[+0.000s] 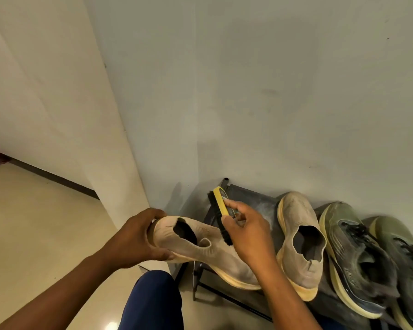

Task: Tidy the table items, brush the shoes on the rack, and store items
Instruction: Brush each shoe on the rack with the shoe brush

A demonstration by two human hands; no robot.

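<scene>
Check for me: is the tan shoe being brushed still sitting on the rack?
No, the left hand holds the tan shoe up off the rack while the right hand grips the brush.

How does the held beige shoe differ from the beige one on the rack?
The held shoe is lifted off the rack, gripped at the heel by the left hand; the racked shoe rests on the rack, untouched. The brush in the right hand meets the held shoe, not the racked one. Both are beige knit slip-ons with yellowish soles.
</scene>
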